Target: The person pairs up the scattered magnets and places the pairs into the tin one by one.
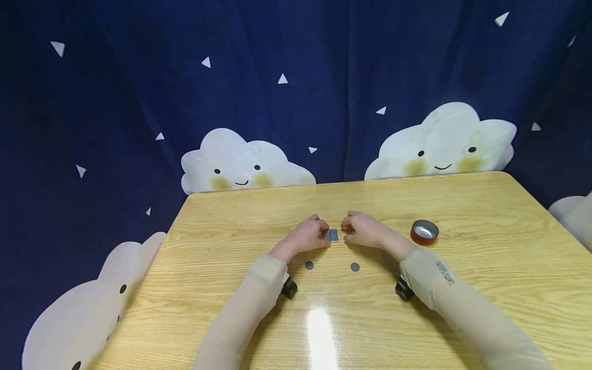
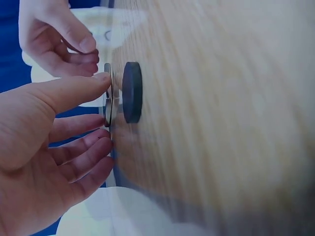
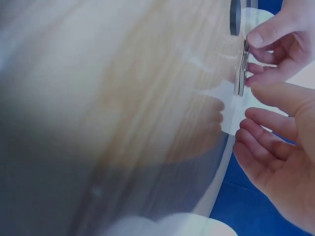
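Two small flat silver rectangular pieces lie edge to edge on the table. My left hand pinches the left piece between thumb and forefinger. In the left wrist view, the pieces show almost edge-on, slightly angled to each other, with the thumb at one end. Just right of them is my right hand, its fingers loosely bent and holding nothing; the right wrist view shows it apart from the pieces. Nearer the body lie two dark grey round discs, one to the left and one to the right.
A round red tin with a silver inside stands beyond the right wrist. The wooden table ends at a dark blue curtain printed with white clouds and triangles. Light glares off the tabletop near the front.
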Action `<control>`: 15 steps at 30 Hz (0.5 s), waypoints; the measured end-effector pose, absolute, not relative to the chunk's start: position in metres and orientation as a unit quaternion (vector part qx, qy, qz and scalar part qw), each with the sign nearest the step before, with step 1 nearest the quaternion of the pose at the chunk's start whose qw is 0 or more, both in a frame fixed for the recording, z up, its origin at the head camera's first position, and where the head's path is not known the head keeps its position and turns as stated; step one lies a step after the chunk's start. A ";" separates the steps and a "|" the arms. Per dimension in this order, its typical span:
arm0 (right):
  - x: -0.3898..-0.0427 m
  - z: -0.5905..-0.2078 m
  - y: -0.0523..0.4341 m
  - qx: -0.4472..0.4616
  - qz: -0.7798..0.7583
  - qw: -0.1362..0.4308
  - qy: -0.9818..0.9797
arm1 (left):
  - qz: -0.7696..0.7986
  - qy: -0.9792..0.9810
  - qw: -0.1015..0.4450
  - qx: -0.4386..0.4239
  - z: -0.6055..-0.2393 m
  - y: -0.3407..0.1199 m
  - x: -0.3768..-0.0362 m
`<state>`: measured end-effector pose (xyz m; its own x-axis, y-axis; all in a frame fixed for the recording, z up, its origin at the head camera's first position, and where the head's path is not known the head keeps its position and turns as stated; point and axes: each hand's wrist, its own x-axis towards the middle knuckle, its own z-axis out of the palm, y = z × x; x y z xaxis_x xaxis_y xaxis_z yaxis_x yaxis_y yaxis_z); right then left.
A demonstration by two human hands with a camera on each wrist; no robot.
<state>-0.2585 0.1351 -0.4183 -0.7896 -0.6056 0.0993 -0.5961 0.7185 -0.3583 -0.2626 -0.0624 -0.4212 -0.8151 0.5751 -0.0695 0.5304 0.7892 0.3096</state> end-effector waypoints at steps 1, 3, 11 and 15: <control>-0.258 -0.418 0.137 -0.322 -0.191 0.013 0.927 | 0.145 0.943 0.083 0.289 -0.421 -0.063 -0.262; -0.258 -0.418 0.140 -0.323 -0.192 0.010 0.927 | 0.152 0.943 0.086 0.283 -0.420 -0.065 -0.261; -0.253 -0.413 0.151 -0.314 -0.190 0.002 0.930 | 0.165 0.945 0.085 0.270 -0.416 -0.069 -0.258; -0.250 -0.411 0.160 -0.306 -0.174 -0.012 0.936 | 0.155 0.947 0.081 0.268 -0.416 -0.069 -0.257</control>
